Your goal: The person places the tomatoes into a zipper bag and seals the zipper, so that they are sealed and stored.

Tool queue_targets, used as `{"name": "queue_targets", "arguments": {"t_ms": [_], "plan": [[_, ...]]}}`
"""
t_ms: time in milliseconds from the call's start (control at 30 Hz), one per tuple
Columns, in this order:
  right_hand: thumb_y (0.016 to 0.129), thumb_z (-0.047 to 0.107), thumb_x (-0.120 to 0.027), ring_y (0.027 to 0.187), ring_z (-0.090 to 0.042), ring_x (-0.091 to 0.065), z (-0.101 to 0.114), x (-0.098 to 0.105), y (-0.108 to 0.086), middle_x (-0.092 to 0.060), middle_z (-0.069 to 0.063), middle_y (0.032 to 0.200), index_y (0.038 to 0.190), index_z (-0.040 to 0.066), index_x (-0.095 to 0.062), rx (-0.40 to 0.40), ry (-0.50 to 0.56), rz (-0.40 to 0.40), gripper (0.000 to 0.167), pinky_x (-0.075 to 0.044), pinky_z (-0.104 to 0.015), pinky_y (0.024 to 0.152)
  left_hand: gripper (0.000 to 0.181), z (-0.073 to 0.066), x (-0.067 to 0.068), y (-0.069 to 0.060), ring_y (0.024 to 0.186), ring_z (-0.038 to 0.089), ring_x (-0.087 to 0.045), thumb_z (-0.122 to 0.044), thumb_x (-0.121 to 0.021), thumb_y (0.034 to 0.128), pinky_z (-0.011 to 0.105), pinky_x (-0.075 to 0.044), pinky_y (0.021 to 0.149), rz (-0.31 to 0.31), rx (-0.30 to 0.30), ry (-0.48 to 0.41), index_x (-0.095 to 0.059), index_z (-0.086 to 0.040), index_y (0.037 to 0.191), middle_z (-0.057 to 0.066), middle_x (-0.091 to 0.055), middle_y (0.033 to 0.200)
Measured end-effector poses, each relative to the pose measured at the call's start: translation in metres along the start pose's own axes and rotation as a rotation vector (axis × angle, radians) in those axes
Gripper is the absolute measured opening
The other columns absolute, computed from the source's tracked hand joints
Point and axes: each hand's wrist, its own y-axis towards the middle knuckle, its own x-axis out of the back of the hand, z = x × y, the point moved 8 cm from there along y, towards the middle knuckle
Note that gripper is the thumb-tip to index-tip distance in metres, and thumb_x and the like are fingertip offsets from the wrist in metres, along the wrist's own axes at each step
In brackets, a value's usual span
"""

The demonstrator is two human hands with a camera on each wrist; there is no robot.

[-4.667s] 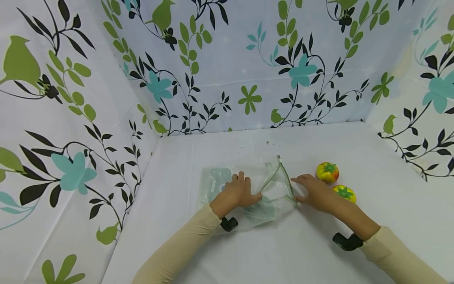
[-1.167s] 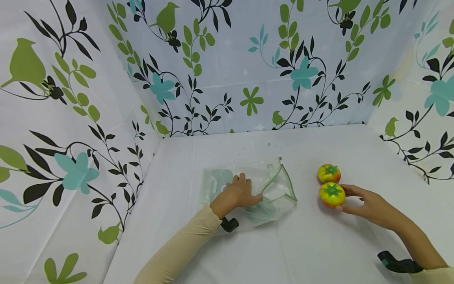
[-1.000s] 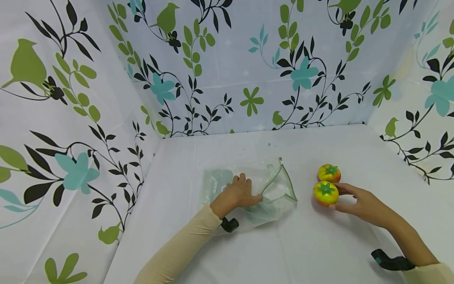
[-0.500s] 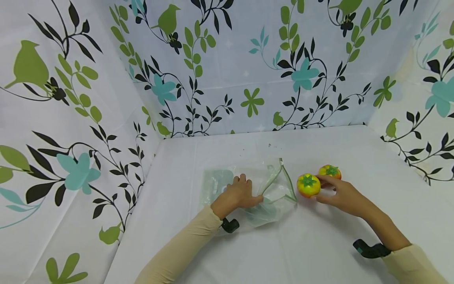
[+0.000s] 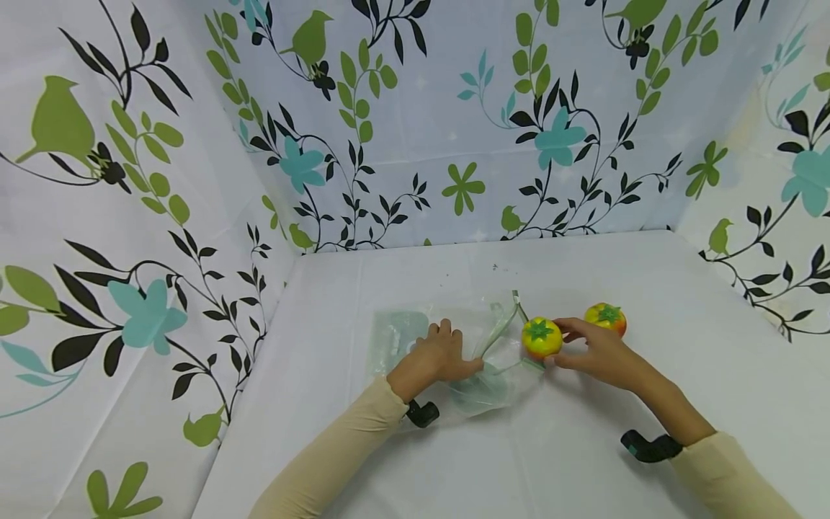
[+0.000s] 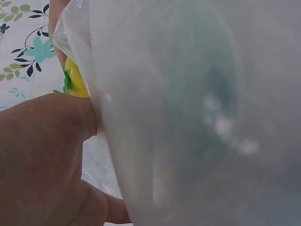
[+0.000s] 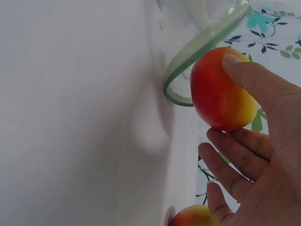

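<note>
Tomato [image 5: 542, 339], perhaps an imitation one, sits at the right side of a clear zip bag's mouth, seemingly clear of the desk [image 5: 551, 447]; whether it touches the green seal strip [image 7: 200, 49] I cannot tell. The right hand [image 5: 599, 353] pinches it from the desk's right-edge side, thumb against one flank and fingertips against the other, a grip that probably leaves the side facing the bag free. The left hand [image 5: 441, 355] rests on the zip bag [image 5: 483, 396], thumb spread away from the fingers at the mouth's edge, apparently to stop the bag sliding and hold the lip up. The hands are well apart. A second tomato [image 5: 607, 314] lies behind the right hand, towards the desk's far right corner.

The pinched tomato is round and smooth: yellow around a bright green star-shaped calyx, blushing through orange to deep red underneath, with a slight gloss.
</note>
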Motion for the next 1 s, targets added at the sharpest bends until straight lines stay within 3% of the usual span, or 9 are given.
{"name": "queue_targets", "arguments": {"t_ms": [167, 400, 1000], "plan": [[0.091, 0.05, -0.081, 0.118, -0.031, -0.064, 0.001, -0.007, 0.004, -0.068, -0.012, 0.136, 0.147, 0.008, -0.059, -0.007, -0.026, 0.02, 0.073, -0.053, -0.062, 0.098, 0.079, 0.0, -0.001, 0.001, 0.132, 0.032, -0.046, -0.066, -0.053, 0.0968, 0.056, -0.049, 0.101, 0.003, 0.003, -0.001, -0.059, -0.001, 0.141, 0.016, -0.045, 0.15], [0.091, 0.043, -0.082, 0.115, -0.03, -0.065, 0.008, -0.013, 0.01, -0.069, -0.011, 0.135, 0.144, 0.007, -0.062, 0.018, -0.016, 0.068, 0.067, -0.059, -0.048, 0.088, 0.077, 0.0, -0.001, 0.0, 0.131, 0.032, -0.045, -0.065, -0.053, 0.0977, 0.056, -0.048, 0.102, 0.017, 0.005, -0.003, -0.058, -0.001, 0.141, 0.017, -0.044, 0.149], [0.092, 0.037, -0.08, 0.11, -0.026, -0.065, 0.018, -0.023, 0.028, -0.071, -0.012, 0.128, 0.14, 0.0, -0.062, 0.04, -0.025, 0.198, 0.063, -0.058, -0.049, 0.095, 0.078, 0.0, -0.002, 0.003, 0.133, 0.032, -0.046, -0.065, -0.053, 0.0974, 0.056, -0.049, 0.102, 0.009, 0.003, 0.006, -0.058, -0.001, 0.141, 0.017, -0.045, 0.151]]}}
